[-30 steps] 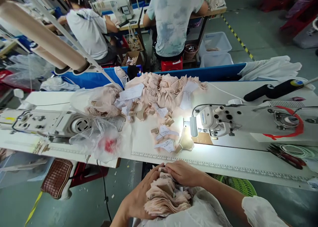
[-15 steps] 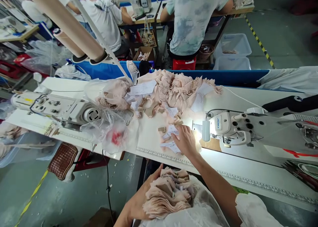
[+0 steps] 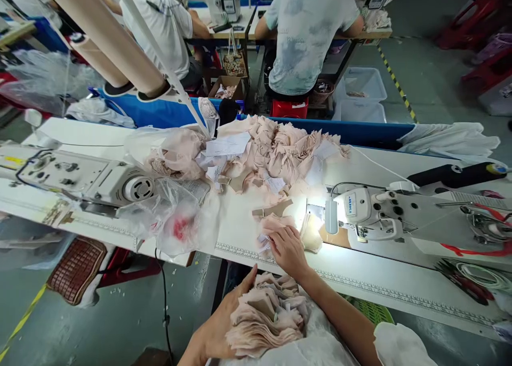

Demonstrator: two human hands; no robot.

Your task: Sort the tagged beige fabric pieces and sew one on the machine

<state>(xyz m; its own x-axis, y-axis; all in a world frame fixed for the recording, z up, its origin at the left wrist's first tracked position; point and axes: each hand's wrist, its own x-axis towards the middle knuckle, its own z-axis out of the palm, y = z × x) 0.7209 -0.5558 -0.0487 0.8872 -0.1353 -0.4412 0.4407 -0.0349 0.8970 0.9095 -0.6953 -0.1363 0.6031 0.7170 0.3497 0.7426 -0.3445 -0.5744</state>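
On my lap, my left hand (image 3: 220, 320) is wrapped around the side of a thick stack of pale pink fabric pieces (image 3: 264, 323), its thumb up and its other fingers hidden. My right hand (image 3: 288, 251) is over the table's front edge, fingers closed on a pale pink fabric piece (image 3: 276, 223) with a bit of white paper under it. Beside that hand, near the needle area, lies a cream-coloured fabric piece (image 3: 311, 235). A beige strip (image 3: 272, 209) is just behind.
A lit sewing machine (image 3: 368, 208) stands to the right, another machine (image 3: 92, 174) to the left. Heaped pink fabric (image 3: 280, 147) with paper slips lies at the back, near a clear plastic bag (image 3: 164, 211). Thread cones (image 3: 108, 35) lean overhead. Scissors (image 3: 464, 283) lie at right. Two people sit beyond.
My right hand has moved slightly left and down, from printed paper slips onto a pink fabric piece that now covers them. The cream piece now shows beside it. My left hand keeps the stack.
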